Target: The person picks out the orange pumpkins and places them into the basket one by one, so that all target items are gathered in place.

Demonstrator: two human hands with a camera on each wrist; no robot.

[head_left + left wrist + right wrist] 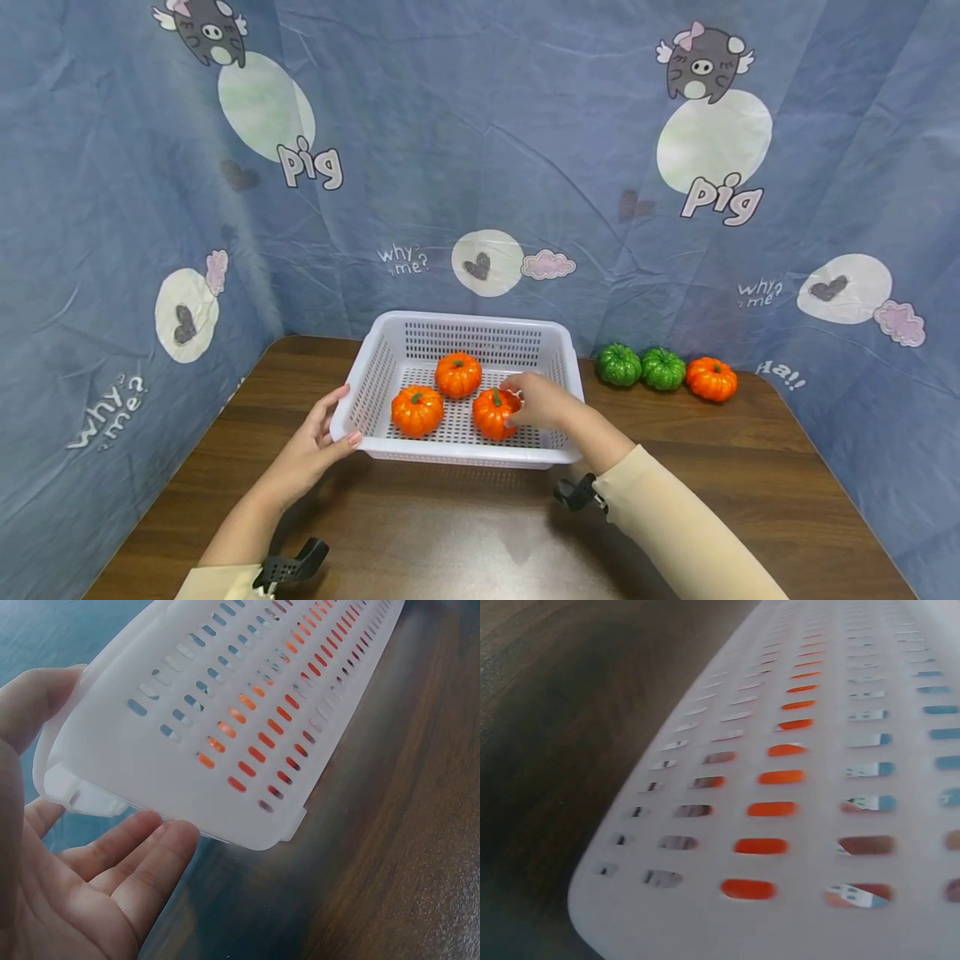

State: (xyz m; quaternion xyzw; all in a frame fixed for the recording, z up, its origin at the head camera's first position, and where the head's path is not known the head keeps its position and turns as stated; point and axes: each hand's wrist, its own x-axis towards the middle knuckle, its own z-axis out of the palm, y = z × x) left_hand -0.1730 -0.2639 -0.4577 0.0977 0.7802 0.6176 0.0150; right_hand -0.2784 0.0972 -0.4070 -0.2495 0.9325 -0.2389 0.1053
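Note:
A white perforated plastic basket [465, 452] stands on the table with three small orange pumpkins in it. My left hand [313, 446] holds the basket's left rim near the front corner; the left wrist view shows the thumb at the rim and the fingers [154, 862] against the wall's outer side. Reaching in over the front right, my right hand [546, 403] grips the right-hand orange pumpkin [492, 422] by its side. Beside it lie the left orange pumpkin [417, 414] and the rear one [458, 377]. The basket wall [630, 922] hides the right hand almost entirely in the right wrist view.
To the right of the basket, two green pumpkins [618, 365] [663, 369] and another orange pumpkin [711, 380] sit in a row at the back of the brown wooden table [435, 533]. A blue patterned cloth [420, 167] hangs behind and at both sides.

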